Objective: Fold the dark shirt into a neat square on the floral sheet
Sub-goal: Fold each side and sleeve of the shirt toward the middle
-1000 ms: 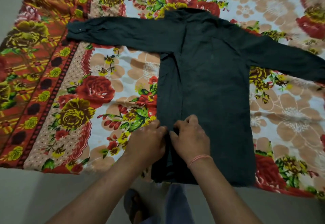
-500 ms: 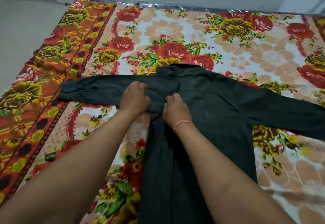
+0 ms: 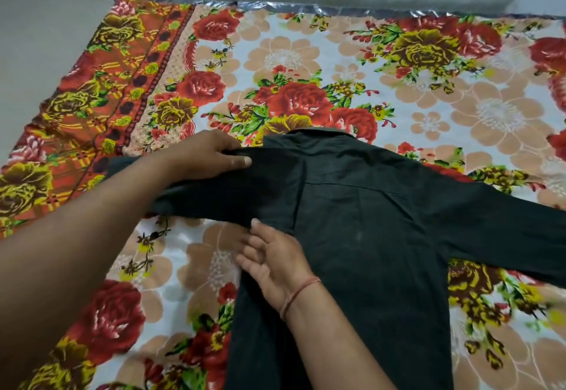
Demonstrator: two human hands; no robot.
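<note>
**Floral sheet, dark shirt half squared**

Spread across the floor, the floral sheet is carrying the dark shirt face down. Nearest me, my right hand is lying with loosely spread fingers at the shirt's folded left edge, gripping nothing. Farther out, my left hand is pinching the left sleeve near the shoulder.

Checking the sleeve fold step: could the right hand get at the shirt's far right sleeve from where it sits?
Probably yes. The right hand rests at the left armpit; the right sleeve lies flat and uncovered on the floral sheet, with only the shirt body between.
</note>
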